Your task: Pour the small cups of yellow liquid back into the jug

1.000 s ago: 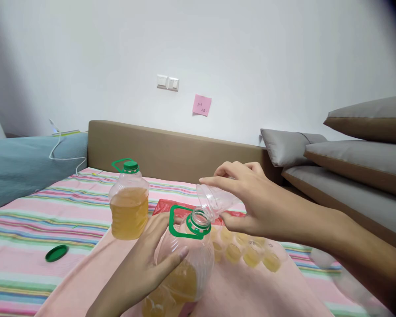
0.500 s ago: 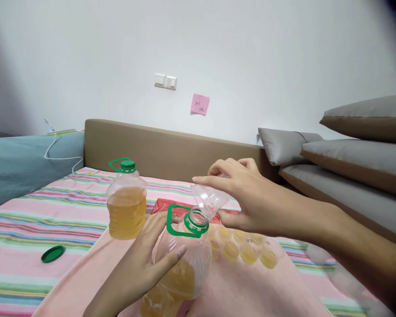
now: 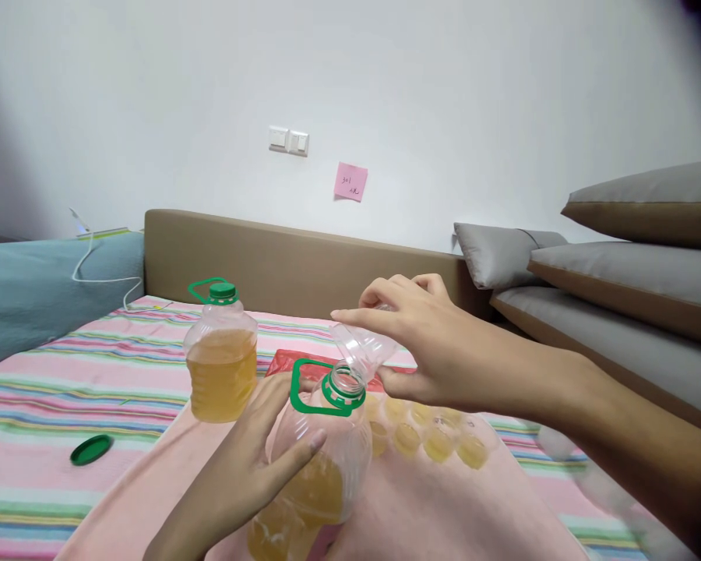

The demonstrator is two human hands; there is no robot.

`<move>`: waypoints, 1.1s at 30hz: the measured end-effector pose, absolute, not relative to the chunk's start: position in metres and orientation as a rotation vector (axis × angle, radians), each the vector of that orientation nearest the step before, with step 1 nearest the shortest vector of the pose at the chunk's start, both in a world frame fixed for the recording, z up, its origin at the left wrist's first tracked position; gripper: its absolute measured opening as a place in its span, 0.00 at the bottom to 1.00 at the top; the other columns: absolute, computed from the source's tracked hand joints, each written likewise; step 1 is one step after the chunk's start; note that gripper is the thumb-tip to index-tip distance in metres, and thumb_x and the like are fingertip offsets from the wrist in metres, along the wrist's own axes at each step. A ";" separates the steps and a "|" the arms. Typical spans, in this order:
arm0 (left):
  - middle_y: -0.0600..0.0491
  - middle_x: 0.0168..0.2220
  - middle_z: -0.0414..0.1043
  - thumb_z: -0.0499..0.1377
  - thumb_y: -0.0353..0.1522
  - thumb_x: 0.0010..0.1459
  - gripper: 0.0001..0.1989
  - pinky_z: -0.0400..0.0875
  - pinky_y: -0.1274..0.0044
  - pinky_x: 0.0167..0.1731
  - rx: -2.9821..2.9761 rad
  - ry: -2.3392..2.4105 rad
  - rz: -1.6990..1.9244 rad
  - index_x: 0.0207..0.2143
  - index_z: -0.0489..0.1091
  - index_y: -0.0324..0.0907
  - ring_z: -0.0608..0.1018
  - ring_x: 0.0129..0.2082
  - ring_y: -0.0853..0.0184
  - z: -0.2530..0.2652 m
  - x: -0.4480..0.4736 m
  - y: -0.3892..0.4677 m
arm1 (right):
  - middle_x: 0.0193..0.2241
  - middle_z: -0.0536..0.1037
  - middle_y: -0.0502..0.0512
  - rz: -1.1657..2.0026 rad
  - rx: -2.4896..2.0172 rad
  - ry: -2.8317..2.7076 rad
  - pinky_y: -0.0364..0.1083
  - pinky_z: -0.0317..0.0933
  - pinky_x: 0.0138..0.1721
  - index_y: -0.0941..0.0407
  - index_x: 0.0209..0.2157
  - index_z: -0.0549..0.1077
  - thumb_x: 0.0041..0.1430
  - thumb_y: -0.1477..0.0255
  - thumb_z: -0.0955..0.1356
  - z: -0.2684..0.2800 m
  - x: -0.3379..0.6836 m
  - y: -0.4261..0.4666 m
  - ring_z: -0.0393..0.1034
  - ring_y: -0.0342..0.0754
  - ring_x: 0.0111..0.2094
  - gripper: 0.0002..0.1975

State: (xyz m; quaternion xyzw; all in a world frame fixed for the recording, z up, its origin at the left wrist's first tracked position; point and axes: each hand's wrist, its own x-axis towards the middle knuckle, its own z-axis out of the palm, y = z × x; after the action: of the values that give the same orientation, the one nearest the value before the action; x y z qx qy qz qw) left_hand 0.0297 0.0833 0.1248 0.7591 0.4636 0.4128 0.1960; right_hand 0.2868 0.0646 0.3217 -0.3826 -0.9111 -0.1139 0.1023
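A clear plastic jug (image 3: 350,467) with a green carrying ring and an uncapped mouth stands in front of me, partly filled with yellow liquid. My left hand (image 3: 269,444) is wrapped round its left side. Above the mouth, my right hand (image 3: 409,335) grips a clear plastic cup (image 3: 359,348), tilted so that its rim is at the jug's opening. I cannot make out liquid in that cup. Several small clear cups (image 3: 438,446) of yellow liquid stand grouped to the right of the jug.
A second jug (image 3: 222,374) of yellow liquid, capped in green, stands at the left back. A loose green lid (image 3: 92,449) lies on the striped sheet (image 3: 29,421). Behind the cups is red plastic (image 3: 283,361). Grey cushions (image 3: 631,280) are stacked at the right.
The cup and both hands hold nearly the same pose over the jug. The whole view has shifted slightly.
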 end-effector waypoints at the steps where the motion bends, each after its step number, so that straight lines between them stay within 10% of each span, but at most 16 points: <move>1: 0.51 0.77 0.60 0.61 0.58 0.67 0.37 0.58 0.44 0.74 2.133 1.294 1.159 0.74 0.61 0.63 0.61 0.78 0.43 0.125 0.030 0.083 | 0.51 0.74 0.60 -0.336 -1.128 -2.691 0.63 0.55 0.60 0.52 0.66 0.76 0.61 0.79 0.72 0.322 0.287 0.065 0.66 0.57 0.52 0.31; 33: 0.53 0.77 0.60 0.61 0.58 0.68 0.35 0.56 0.43 0.75 2.115 1.293 1.138 0.73 0.62 0.64 0.60 0.78 0.44 0.130 0.031 0.081 | 0.59 0.73 0.63 -0.443 -0.968 -2.718 0.66 0.51 0.62 0.49 0.69 0.71 0.62 0.85 0.68 0.318 0.290 0.066 0.66 0.59 0.60 0.36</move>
State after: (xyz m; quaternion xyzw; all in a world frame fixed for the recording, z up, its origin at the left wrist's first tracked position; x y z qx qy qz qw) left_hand 0.0313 0.0813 0.1296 0.7588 0.4639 0.4085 0.2055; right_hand 0.2898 0.0657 0.3181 -0.3297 -0.9253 -0.1509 0.1111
